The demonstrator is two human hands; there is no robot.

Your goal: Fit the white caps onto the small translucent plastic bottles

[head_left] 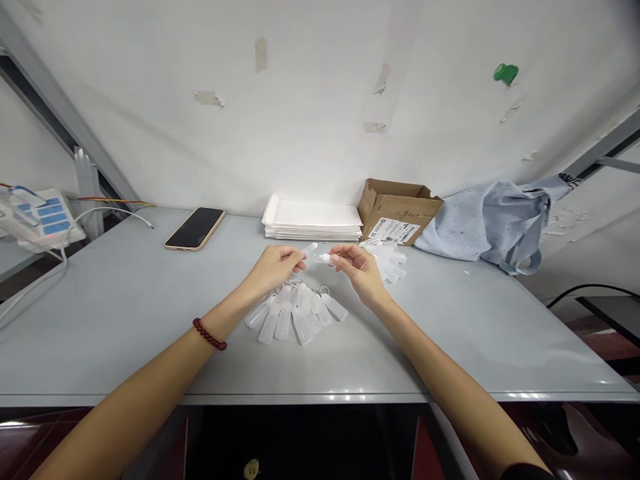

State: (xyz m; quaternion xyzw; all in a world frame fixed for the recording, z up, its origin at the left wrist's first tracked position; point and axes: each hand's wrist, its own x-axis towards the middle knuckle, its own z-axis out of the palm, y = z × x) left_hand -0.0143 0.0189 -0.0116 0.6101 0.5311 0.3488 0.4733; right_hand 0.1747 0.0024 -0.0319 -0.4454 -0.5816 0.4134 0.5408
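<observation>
Near the middle of the grey table, my left hand (281, 267) has its fingers pinched on a small translucent piece (311, 249). Close to its right, my right hand (358, 268) pinches a small white nozzle piece (325, 258) with a thin tip pointing left. Between the fingertips the clear parts are too small to make out fully. Below the hands lies a fanned pile of translucent flat bottles (300, 313), some with ring-like caps. Another group of translucent bottles (393, 262) lies just beyond my right hand, partly hidden by it.
The table (150, 347) holds a phone (195, 229) at left, stacked white envelopes (313, 220) and an open cardboard box (397, 208) at the back, and a light blue cloth bag (480, 223) at right. A white cable (100, 209) crosses the left side near a power strip (50, 217).
</observation>
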